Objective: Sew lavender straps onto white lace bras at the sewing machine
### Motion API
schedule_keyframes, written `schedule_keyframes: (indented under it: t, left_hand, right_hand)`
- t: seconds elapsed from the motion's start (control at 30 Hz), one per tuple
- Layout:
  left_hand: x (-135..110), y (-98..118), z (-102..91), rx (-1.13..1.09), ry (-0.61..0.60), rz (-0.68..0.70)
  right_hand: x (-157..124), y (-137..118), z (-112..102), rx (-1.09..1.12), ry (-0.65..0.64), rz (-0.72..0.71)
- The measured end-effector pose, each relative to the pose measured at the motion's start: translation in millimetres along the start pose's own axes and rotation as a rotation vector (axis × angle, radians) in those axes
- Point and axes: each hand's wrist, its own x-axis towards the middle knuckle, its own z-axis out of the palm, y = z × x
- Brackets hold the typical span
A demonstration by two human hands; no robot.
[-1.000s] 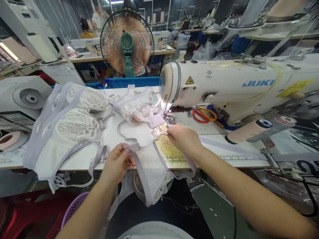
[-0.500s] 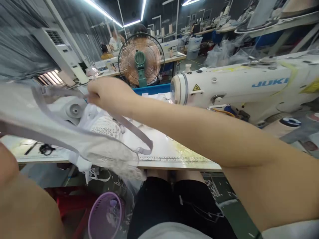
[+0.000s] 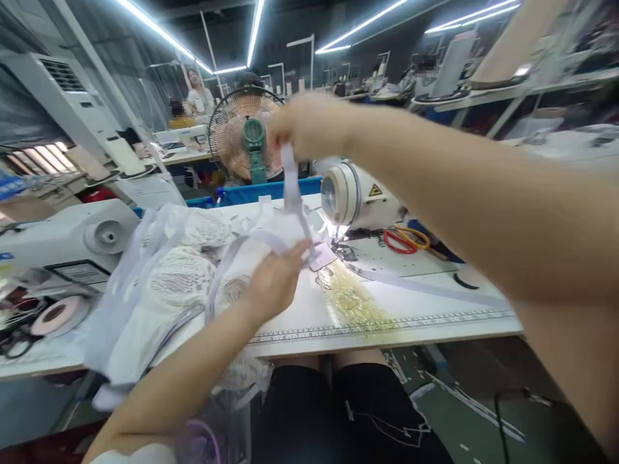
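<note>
My right hand [image 3: 305, 126] is raised high in front of the fan, pinched on the top of a pale lilac strap [image 3: 291, 187] that hangs down from it. Lower down, my left hand [image 3: 273, 281] holds the same strap where it curves toward the table, fingers closed round it. Under both hands a pile of white lace bra cups [image 3: 181, 277] with lilac straps lies on the white sewing table [image 3: 387, 319]. The white sewing machine [image 3: 348, 193] stands just right of the hands, its lamp lit.
Red and orange scissors [image 3: 405, 238] lie on the machine bed. A green and copper fan [image 3: 246, 135] stands behind the table. At the left sit a tape roll [image 3: 55, 316] and another machine [image 3: 72, 238]. A purple basket [image 3: 203, 441] is below the table edge. People work at far tables.
My right hand swung from the left side up to the centre, lifting the strap. My left hand came back into view and took the strap lower down. The garment was dropped on the pile.
</note>
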Motion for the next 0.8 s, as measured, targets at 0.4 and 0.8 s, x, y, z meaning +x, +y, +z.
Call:
schedule_keyframes:
  t: [0.4, 0.8]
  left_hand:
    - [-28.7, -20.2, 67.1, 0.459, -0.582, 0.296]
    - [-36.3, 2.6, 64.7, 0.834, -0.558, 0.72]
  right_hand:
    - [-231.7, 1.3, 100.1, 0.451, -0.311, 0.21]
    - [-222.7, 37.6, 165.3, 0.688, 0.042, 0.621]
